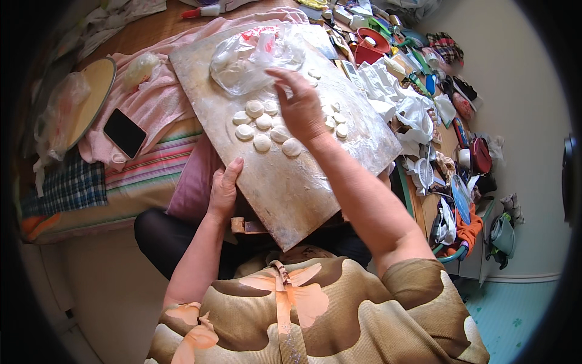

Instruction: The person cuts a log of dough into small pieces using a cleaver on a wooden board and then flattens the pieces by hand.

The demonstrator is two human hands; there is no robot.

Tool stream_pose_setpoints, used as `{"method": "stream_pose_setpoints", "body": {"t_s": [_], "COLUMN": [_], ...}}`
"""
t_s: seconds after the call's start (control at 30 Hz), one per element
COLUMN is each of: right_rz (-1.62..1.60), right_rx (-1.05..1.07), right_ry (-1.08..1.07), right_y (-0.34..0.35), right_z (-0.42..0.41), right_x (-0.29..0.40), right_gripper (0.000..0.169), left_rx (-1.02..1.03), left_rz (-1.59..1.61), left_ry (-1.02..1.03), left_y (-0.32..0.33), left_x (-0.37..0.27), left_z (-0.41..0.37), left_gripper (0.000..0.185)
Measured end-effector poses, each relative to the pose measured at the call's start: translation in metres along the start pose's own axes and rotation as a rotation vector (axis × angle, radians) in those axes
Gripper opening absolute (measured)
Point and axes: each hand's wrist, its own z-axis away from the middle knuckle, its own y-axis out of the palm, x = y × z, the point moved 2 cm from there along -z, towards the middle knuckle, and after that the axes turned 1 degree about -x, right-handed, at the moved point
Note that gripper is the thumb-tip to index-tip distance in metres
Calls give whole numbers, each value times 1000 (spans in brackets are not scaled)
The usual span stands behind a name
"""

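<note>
A floured wooden board [268, 195] lies at an angle before me, and my left hand [224, 189] grips its left edge with the thumb on top. Over the far half of the board is my right hand [300, 104], its fingers apart and nothing seen in them. Its extended fingertips are at the near side of a clear plastic bag [236, 59] with red print; whether they touch it I cannot tell. Several flattened dough rounds [263, 121] lie left of and below that hand. Smaller dough pieces [338, 118] sit to its right, partly hidden by the wrist.
Left of the board, a smartphone [125, 133] rests on a pink towel [159, 104]. Beyond it are a round board [97, 91] and a small plastic bag [142, 70]. To the right, a cluttered tabletop holds a red container [370, 45], white bags [413, 116] and a small fan [423, 173].
</note>
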Motion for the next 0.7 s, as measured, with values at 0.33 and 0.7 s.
{"method": "stream_pose_setpoints", "body": {"t_s": [0.33,0.7], "right_rz": [509,214], "right_rx": [416,264], "right_ry": [38,329], "right_y": [-88,-95], "right_z": [65,64], "right_x": [10,21], "right_gripper": [9,40], "left_rx": [0,-9], "left_rz": [-29,10], "left_ry": [-37,-63], "left_y": [8,14], "left_x": [-3,-10], "left_z": [5,4], "left_gripper": [49,51]}}
